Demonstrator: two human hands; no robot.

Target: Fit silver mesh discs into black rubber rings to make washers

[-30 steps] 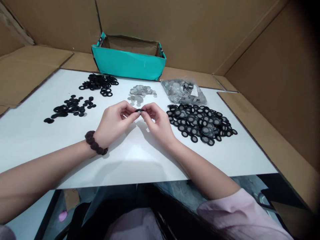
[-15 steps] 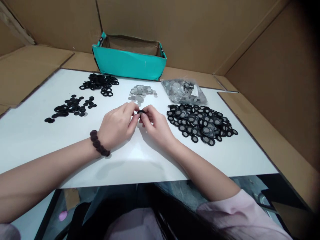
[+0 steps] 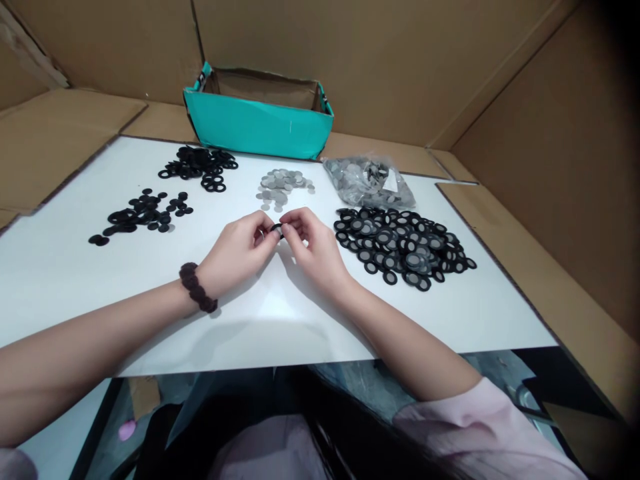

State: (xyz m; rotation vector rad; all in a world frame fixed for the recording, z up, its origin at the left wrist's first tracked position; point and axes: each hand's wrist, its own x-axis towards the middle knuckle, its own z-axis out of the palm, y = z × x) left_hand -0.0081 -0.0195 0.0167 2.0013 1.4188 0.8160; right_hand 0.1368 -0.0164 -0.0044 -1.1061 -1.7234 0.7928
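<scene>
Pinched between left hand (image 3: 239, 252) and right hand (image 3: 314, 248): 1 black ring (image 3: 277, 230).

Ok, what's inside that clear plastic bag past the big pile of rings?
The clear plastic bag holds small grey round discs, like the loose grey discs to its left. A pale slip shows among them. How many lie underneath is hidden.

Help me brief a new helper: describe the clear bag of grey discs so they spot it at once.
Start at the teal open-topped box at the back of the white table. Just right of it, behind the big pile of black rings with grey centres, lies the crumpled clear plastic bag of grey discs. The other piles lie loose.
</scene>
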